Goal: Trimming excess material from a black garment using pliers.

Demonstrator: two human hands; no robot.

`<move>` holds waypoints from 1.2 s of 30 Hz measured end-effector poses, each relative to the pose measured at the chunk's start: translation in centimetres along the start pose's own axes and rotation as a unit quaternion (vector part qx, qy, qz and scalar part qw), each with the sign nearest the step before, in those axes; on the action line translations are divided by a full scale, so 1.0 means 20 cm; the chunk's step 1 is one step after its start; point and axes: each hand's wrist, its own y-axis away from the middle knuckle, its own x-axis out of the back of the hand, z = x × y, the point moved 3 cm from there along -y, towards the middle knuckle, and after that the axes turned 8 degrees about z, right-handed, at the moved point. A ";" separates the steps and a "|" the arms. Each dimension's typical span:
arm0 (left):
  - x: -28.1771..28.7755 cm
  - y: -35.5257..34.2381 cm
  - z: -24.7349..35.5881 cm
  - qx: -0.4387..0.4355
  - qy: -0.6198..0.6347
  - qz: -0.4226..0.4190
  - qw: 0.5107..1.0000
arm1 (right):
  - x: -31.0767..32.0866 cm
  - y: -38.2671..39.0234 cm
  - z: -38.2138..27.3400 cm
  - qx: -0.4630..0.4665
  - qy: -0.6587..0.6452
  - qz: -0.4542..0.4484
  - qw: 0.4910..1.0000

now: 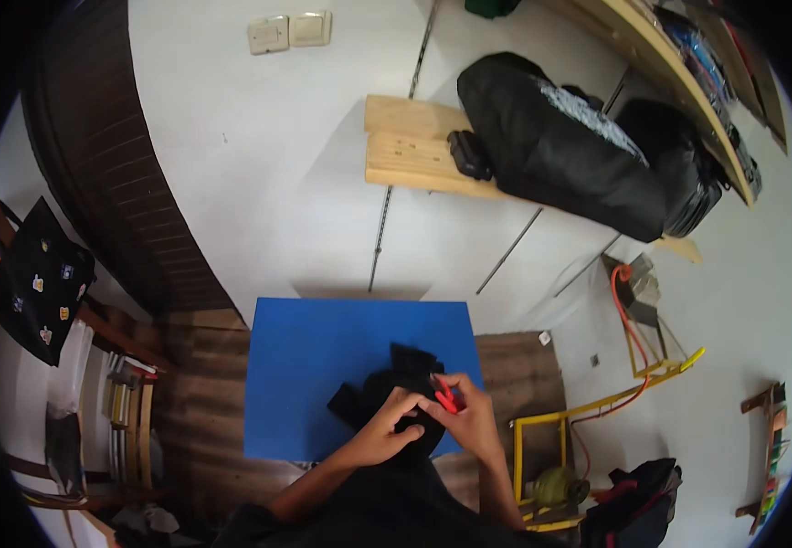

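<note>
A bundle of black fabric (pixel 355 402) lies on the blue tabletop (pixel 295 347), hanging toward my body at its near edge. My left hand (pixel 387 425) grips the black fabric, thumb and index finger near its middle. Just to the right, my right hand (pixel 469 420) is closed on a small red-handled cutting tool (pixel 445 396), whose dark tip is over the fabric. The two hands are close together, and some fingertips are hidden in the dark cloth.
A wooden wall shelf (pixel 410 155) holds large black bags (pixel 560 151). A yellow metal frame (pixel 538 418) with red hose stands at right, near dark clothing (pixel 633 502). Wooden racks (pixel 145 420) and a black bag with stickers (pixel 40 283) are at left.
</note>
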 end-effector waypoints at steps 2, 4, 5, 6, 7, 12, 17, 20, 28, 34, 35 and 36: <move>0.00 0.00 -0.07 0.005 0.020 0.023 1.000 | 0.02 0.03 0.02 0.008 0.024 0.028 0.999; -0.02 0.00 -0.19 0.016 0.030 0.069 0.997 | 0.01 0.06 0.05 -0.020 0.016 0.073 0.997; -0.06 -0.01 -0.27 0.011 0.027 0.066 0.997 | 0.01 0.07 0.07 -0.033 -0.001 0.115 0.993; -0.09 -0.03 -0.39 0.083 0.115 0.107 0.984 | -0.01 0.08 0.09 -0.071 -0.044 0.143 0.986; -0.13 -0.05 -0.50 0.117 0.208 0.141 0.961 | -0.02 0.09 0.09 -0.050 -0.050 0.143 0.987; -0.15 -0.17 -0.76 -0.015 -0.617 0.154 0.772 | -0.01 0.14 0.04 -0.071 -0.093 0.126 0.985; 0.18 -0.38 -0.43 0.013 -0.668 0.177 0.722 | 0.34 0.18 -0.04 -0.067 -0.312 0.275 0.907; 0.25 -0.49 -0.12 -0.054 -0.708 0.181 0.680 | 0.66 0.24 -0.06 0.018 -0.382 0.379 0.843; 0.58 -0.49 0.17 0.057 -0.366 0.211 0.905 | 1.14 0.24 0.12 0.105 -0.232 0.460 0.851; 0.48 -0.02 0.09 0.221 -0.098 0.157 0.958 | 1.12 0.23 0.46 0.033 0.076 0.373 0.924; 0.45 0.06 0.08 0.245 -0.086 0.181 0.948 | 1.09 0.22 0.55 -0.019 0.057 0.361 0.931; 0.44 0.14 0.07 0.261 -0.115 0.169 0.944 | 1.05 0.23 0.63 -0.041 0.007 0.341 0.939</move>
